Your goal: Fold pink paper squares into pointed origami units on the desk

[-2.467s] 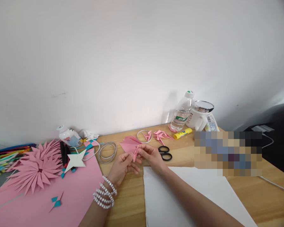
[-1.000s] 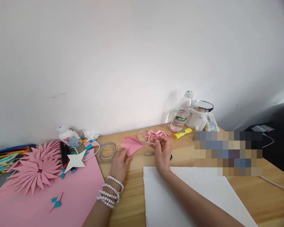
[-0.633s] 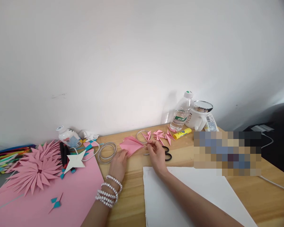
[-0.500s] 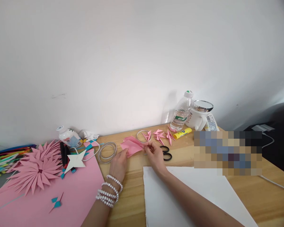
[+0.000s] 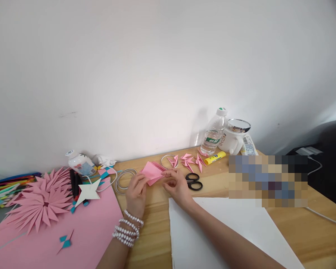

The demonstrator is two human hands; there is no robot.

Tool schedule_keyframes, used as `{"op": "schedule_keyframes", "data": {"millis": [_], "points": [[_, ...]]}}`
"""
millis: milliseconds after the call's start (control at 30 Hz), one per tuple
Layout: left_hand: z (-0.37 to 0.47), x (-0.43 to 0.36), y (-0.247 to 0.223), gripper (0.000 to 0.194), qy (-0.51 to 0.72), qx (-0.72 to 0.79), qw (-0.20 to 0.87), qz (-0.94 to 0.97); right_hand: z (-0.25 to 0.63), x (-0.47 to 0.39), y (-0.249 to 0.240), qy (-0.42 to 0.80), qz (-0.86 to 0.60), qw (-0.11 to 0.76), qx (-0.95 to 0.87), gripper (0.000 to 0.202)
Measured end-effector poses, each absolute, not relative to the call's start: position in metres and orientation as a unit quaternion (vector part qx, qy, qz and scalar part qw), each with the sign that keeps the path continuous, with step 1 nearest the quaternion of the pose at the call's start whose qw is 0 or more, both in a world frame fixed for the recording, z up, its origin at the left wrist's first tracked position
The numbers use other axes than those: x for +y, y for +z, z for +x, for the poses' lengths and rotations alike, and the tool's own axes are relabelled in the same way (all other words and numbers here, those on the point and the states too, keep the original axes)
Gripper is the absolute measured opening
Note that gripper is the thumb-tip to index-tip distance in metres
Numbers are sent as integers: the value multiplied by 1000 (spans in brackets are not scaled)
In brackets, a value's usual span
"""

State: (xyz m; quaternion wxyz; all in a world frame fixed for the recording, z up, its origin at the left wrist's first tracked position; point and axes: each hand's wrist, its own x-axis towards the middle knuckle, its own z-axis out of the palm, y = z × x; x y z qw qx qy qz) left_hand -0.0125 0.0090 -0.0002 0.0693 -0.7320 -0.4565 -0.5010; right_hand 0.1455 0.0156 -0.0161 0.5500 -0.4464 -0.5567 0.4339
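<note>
Between my hands, above the wooden table, is a piece of folded pink paper [image 5: 152,172] with layered flaps. My left hand [image 5: 136,189], wearing several pearl bracelets [image 5: 127,229] at the wrist, pinches its left side. At the right edge of the paper is my right hand [image 5: 177,186], its thumb and fingers closed on that side. Black-handled scissors [image 5: 194,182] lie just right of my right hand, their blades hidden behind it. Small folded pink paper pieces [image 5: 187,161] sit beyond my hands, near a metal ring [image 5: 165,161].
White paper [image 5: 212,231] covers the table's front. Toward the back right stand a water bottle [image 5: 213,132], a white mug [image 5: 232,140] and a yellow glue stick [image 5: 215,158]. On the left lie a pink sheet [image 5: 92,231], pink paper flowers [image 5: 44,203], a white star [image 5: 89,191] and a coiled cable [image 5: 124,181].
The paper has turned and its flaps lie flatter, with a broad face toward me. My left hand has risen a little left; my right hand has moved slightly left along the edge.
</note>
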Motion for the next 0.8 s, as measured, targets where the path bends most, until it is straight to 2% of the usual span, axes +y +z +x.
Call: {"op": "schedule_keyframes", "data": {"millis": [167, 267, 300, 367, 433, 533, 633, 800], "points": [[-7, 5, 9, 18, -512, -408, 49, -754, 143, 18, -24, 426, -419, 554, -579, 24], [-2, 3, 13, 13, -529, -446, 10, -722, 143, 18, -22, 442, -401, 568, -567, 32], [-1, 2, 13, 11, -542, -470, -20, -697, 143, 18, -21, 449, -399, 571, -560, 36], [0, 3, 13, 25, -578, -508, -131, -624, 144, 16, -16, 454, -399, 574, -553, 39], [1, 4, 11, 43, -608, -511, -285, -537, 144, 15, -12, 439, -403, 578, -557, 32], [0, 6, 11, 51, -602, -486, -455, -441, 145, 12, -8, 408, -406, 574, -583, 19], [0, 6, 13, 47, -557, -494, -508, -433, 144, 11, -8, 401, -399, 558, -607, 16], [-1, 5, 12, 36, -504, -489, -528, -477, 145, 16, -16, 453, -436, 554, -546, 18]]}}
